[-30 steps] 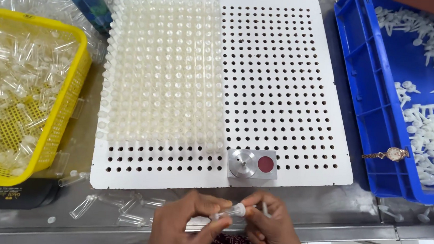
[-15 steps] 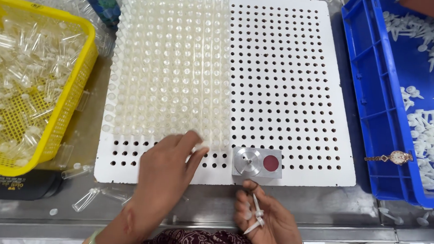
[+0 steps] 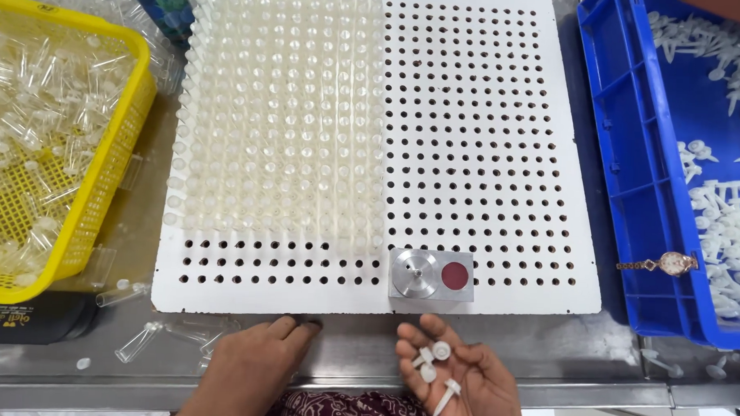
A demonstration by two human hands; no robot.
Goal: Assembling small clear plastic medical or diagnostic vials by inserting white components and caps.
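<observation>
A white perforated board (image 3: 503, 155) lies flat in front of me, its left half filled with rows of clear plastic tubes (image 3: 283, 115). My left hand (image 3: 254, 360) rests palm down on the metal table just below the board's near edge, next to loose clear tubes (image 3: 140, 339). My right hand (image 3: 462, 379) lies palm up and open, with a few small white caps (image 3: 430, 362) resting on the palm and fingers. A small metal block (image 3: 431, 274) with a silver knob and a red button sits on the board's near edge above it.
A yellow mesh basket (image 3: 100, 190) of clear tubes stands at the left. A blue bin (image 3: 625, 168) of white caps stands at the right, with a wristwatch (image 3: 671, 262) lying on its rim. A dark object (image 3: 22, 319) sits below the basket.
My left hand has drawn back from the board's lower tube rows to the table edge. My right hand has turned palm up and opened, showing the white caps.
</observation>
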